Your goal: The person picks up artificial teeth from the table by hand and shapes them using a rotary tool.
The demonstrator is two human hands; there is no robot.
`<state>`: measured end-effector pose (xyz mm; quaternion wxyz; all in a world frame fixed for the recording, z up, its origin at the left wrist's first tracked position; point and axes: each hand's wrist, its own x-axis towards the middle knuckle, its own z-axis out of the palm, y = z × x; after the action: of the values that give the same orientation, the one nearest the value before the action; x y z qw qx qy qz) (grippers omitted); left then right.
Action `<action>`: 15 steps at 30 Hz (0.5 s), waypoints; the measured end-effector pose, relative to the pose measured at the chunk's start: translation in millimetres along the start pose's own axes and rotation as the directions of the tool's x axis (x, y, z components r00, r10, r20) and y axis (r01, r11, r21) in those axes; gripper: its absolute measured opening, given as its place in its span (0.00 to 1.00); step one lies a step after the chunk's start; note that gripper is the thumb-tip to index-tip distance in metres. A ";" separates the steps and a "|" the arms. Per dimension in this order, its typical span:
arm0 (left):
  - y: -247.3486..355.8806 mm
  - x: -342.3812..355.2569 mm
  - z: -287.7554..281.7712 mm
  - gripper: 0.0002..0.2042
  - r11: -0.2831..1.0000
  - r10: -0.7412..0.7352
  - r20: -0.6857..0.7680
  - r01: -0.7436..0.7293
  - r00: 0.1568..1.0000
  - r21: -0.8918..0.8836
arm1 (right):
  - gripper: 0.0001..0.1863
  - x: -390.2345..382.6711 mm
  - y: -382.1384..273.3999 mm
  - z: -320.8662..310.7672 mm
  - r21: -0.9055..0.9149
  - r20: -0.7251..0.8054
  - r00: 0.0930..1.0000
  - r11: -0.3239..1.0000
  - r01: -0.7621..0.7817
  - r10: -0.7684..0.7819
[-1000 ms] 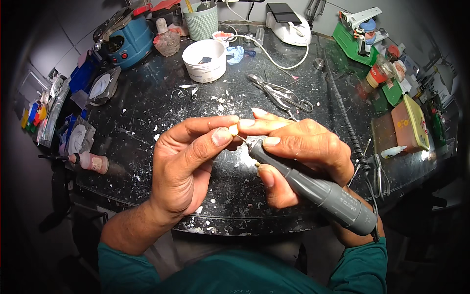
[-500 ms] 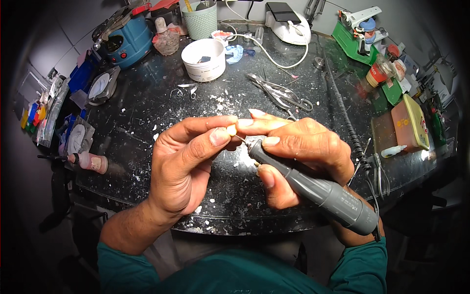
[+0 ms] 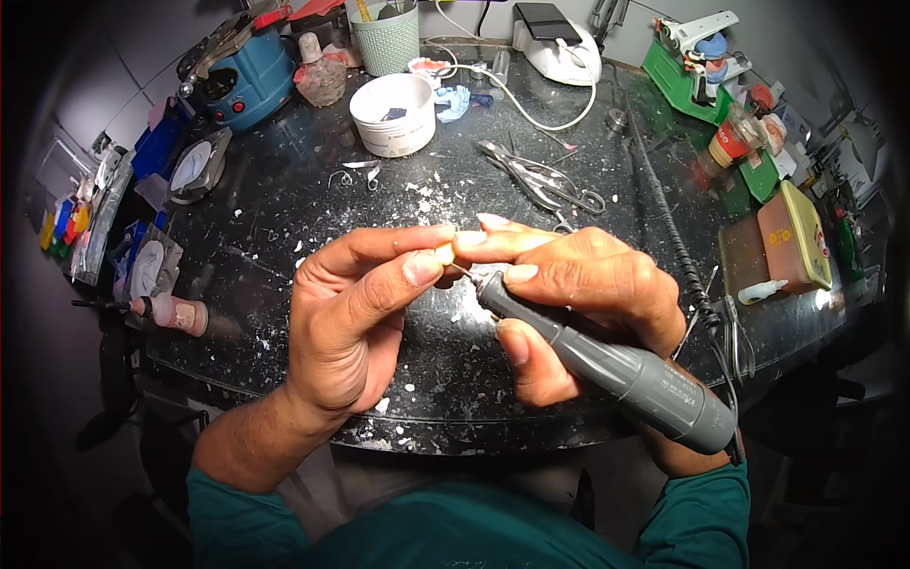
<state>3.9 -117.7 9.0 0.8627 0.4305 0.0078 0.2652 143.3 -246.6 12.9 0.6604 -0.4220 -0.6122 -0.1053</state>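
Observation:
Between the thumb and forefinger of my left hand [image 3: 355,313] is pinched a small, pale yellowish-white piece that looks like a dental crown [image 3: 445,253]. My right hand [image 3: 592,294] is wrapped round a dark grey rotary handpiece [image 3: 616,365], held tilted with its cable end toward the lower right. The thin metal bur [image 3: 463,270] at its tip points up-left to the underside of the crown; whether they touch I cannot tell. My right fingertips rest close against the left forefinger and the crown.
White debris is scattered over the black bench [image 3: 284,351]. Beyond my hands lie pliers [image 3: 521,175] and scissors-like tools, with a white tub [image 3: 393,116] behind. A coiled cord [image 3: 673,237] runs down at the right near a plastic box [image 3: 794,237]. A pink bottle [image 3: 175,313] stands at left.
My left hand and the crown have shifted very slightly left. The handpiece keeps nearly the same place and tilt in my right hand.

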 end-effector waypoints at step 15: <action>-1.4 -0.8 -3.1 0.09 1.000 0.024 0.008 -0.024 1.000 0.011 | 0.18 0.0 -2.0 -0.4 0.001 0.004 1.000 1.000 -0.019 0.019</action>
<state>3.1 -116.4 5.9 0.8571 0.4362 0.0006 0.2740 142.3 -248.2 13.8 0.6606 -0.4275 -0.6093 -0.0977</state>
